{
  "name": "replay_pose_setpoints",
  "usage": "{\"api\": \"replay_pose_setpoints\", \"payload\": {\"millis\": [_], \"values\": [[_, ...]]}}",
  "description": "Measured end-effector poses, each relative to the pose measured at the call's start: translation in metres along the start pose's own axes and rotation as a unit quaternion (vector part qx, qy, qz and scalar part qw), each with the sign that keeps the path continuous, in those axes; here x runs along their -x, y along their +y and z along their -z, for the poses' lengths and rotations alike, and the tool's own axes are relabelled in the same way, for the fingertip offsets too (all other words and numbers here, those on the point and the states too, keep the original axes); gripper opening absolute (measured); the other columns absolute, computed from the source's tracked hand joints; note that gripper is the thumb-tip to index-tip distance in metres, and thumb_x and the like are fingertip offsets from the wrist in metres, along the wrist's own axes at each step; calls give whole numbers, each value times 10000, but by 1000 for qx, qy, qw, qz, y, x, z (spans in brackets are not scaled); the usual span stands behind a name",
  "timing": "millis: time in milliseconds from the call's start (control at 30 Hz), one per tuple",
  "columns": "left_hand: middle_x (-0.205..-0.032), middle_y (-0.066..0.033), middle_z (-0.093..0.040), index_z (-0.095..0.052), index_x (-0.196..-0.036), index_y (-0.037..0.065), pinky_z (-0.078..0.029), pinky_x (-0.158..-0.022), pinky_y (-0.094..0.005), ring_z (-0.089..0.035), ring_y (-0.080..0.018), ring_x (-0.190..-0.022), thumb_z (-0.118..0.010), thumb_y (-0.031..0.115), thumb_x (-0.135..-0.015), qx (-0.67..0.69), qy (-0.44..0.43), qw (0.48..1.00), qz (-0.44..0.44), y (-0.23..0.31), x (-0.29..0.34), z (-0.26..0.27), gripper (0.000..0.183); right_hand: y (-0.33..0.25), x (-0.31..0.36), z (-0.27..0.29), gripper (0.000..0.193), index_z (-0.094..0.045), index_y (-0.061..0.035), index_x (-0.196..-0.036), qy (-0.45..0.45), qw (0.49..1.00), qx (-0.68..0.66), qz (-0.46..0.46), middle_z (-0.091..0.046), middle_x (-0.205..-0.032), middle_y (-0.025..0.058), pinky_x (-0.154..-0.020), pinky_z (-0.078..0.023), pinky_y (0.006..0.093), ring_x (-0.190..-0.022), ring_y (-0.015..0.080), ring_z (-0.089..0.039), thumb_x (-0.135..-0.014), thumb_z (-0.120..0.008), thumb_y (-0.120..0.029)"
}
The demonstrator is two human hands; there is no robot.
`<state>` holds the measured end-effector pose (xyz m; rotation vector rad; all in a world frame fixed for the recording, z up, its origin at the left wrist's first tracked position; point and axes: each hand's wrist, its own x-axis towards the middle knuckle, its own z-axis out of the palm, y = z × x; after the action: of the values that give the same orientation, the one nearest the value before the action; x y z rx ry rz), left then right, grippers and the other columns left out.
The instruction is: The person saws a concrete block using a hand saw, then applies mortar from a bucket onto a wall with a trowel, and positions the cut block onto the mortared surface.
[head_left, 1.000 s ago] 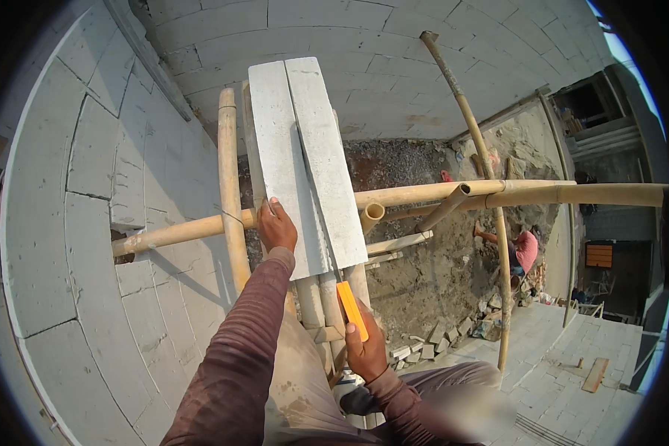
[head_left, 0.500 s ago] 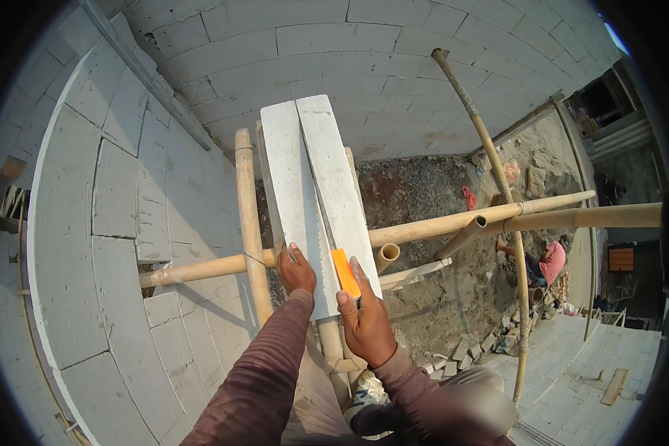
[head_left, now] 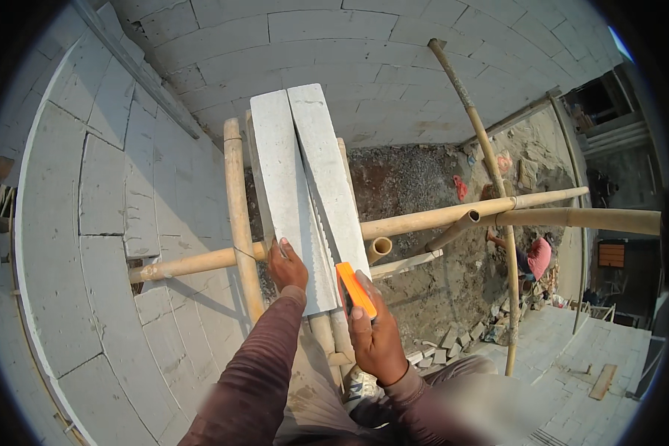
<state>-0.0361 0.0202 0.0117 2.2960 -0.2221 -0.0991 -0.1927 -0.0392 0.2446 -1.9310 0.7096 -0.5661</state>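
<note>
While the right hand (head_left: 377, 336) wraps closed around an orange handle (head_left: 358, 291) at lower centre, the loosely curled, partly open left hand (head_left: 288, 269) rests against the left pale block (head_left: 288, 197) mid-frame, where firm, even bracing would likely prevent slipping.

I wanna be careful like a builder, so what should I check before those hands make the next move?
1. Left hand on the left block: ok.
2. Right hand gripping the orange handle: ok.
3. Left block flush against the right block: not ok, a gap shows.
4. Blocks steady: cannot tell.
5. Person in the pink top away from the blocks: ok.
</note>
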Motion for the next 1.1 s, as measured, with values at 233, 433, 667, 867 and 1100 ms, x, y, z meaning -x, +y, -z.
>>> {"api": "replay_pose_setpoints", "payload": {"millis": [233, 433, 667, 867, 1100], "values": [[-1265, -317, -642, -600, -1334, -82, -486, -1010, -512, -610, -491, -1169, -467, 334, -1088, 41, -71, 996, 29, 23, 12, -22, 502, 33, -170, -17, 582, -502, 141, -1387, -14, 991, 44, -125, -697, -980, 357, -809, -561, 458, -942, 483, -710, -1070, -532, -347], [-1210, -311, -668, -642, -1262, -68, -493, -980, -513, -633, -485, -1117, -413, 383, -1101, -6, -1, 1000, -1, -15, -3, 9, 531, -12, -12, -4, 589, -405, 153, -1475, -35, 997, -32, -57, -585, -1334, 399, -1081, -472, 448, -1305, 443, -597, -1079, -506, -271], [-1199, -300, -673, -646, -1260, -63, -487, -983, -516, -633, -480, -1114, -398, 386, -1105, 43, -18, 999, 13, 20, 18, -27, 535, 45, -108, -12, 555, -536, 110, -1390, 39, 996, 31, -77, -690, -1072, 369, -917, -546, 463, -1069, 490, -685, -1056, -531, -333], [-1272, -310, -644, -630, -1296, -86, -476, -1022, -523, -608, -489, -1172, -410, 383, -1098, 58, -67, 994, 61, 5, 5, -7, 554, 23, -52, -29, 578, -498, 119, -1419, 6, 994, -12, -110, -642, -1216, 394, -1012, -512, 456, -1182, 503, -637, -1053, -526, -328], [-1258, -319, -645, -619, -1307, -89, -478, -1007, -535, -611, -495, -1156, -398, 384, -1101, 40, -35, 998, 20, 22, 17, -7, 560, -40, 23, 30, 636, -371, 181, -1470, -83, 985, -54, -144, -562, -1367, 398, -1081, -462, 431, -1307, 478, -576, -1043, -534, -262]]}}
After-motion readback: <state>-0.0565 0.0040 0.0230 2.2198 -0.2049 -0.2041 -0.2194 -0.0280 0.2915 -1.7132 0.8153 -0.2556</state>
